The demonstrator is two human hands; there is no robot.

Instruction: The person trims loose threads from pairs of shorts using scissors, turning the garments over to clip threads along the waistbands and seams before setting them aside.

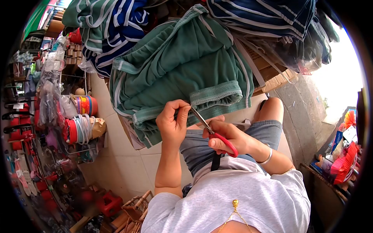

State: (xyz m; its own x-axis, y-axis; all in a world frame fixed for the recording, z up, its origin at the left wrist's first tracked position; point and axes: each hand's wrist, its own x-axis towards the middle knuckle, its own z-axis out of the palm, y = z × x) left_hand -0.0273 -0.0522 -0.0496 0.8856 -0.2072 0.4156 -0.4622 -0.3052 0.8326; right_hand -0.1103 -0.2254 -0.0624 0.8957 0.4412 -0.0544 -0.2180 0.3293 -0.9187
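Observation:
Green trousers (pixel 171 73) with white piping lie bunched in front of me, their stitched hems toward my body. My right hand (pixel 233 138) is closed round the red handles of a pair of scissors (pixel 202 121), whose blades point up and left to the edge of a hem (pixel 215 95). Thumb and forefinger of my left hand (pixel 173 118) pinch together right beside the blade tips, at the hem's edge. What lies between those fingertips is too small to make out.
Blue striped clothes (pixel 268 17) and a further striped heap (pixel 116 31) lie behind the trousers. Shelves at left carry coiled cord (pixel 83 129) and packaged goods. A wicker chair (pixel 136 213) stands low left, a box of goods (pixel 342 155) at right.

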